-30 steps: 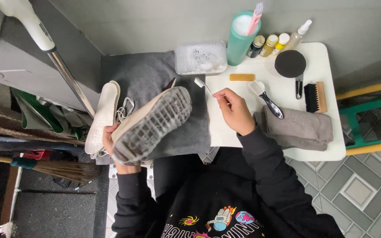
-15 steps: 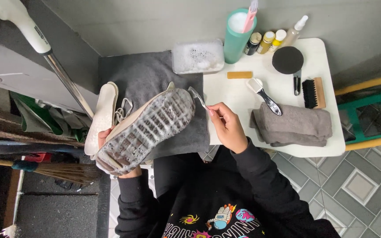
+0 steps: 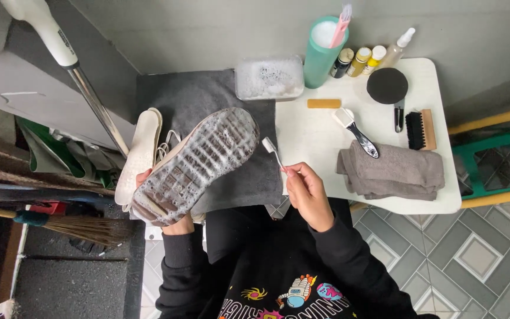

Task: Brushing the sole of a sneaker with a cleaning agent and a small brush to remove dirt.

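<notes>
- Here we hold the shoe [image 3: 199, 162] sole-up over the grey mat [image 3: 208, 106], its tread coated in white suds, toe pointing toward the tub of foamy water [image 3: 268, 78].
- Our left hand [image 3: 169, 220] cups the heel end from below, fingers wrapped around it; most of the hand is hidden behind the sole.
- Our right hand [image 3: 307, 192] is closed on the handle of a small white brush [image 3: 273, 152], whose head sits just beside the toe, not touching the tread.
- We judge the grip under the heel could slide, since the sole looks wet and soapy; the shoe might then tip onto the mat or our lap.
- Suds could also drip off the tilted sole onto the black sleeve [image 3: 178, 260] below it.
- A loose insole [image 3: 138, 155] and laces lie just left of the shoe, close enough to be knocked.
- On the white table [image 3: 320, 133] to the right sit a folded grey towel [image 3: 394, 171], a black-handled brush [image 3: 358, 131] resting on it, a wooden bristle brush [image 3: 420, 130], a round black pad [image 3: 387, 85], a tan eraser block [image 3: 323, 103], small bottles [image 3: 361, 59] and a teal cup [image 3: 323, 50].
- Nothing stands between the white brush and the sole.
</notes>
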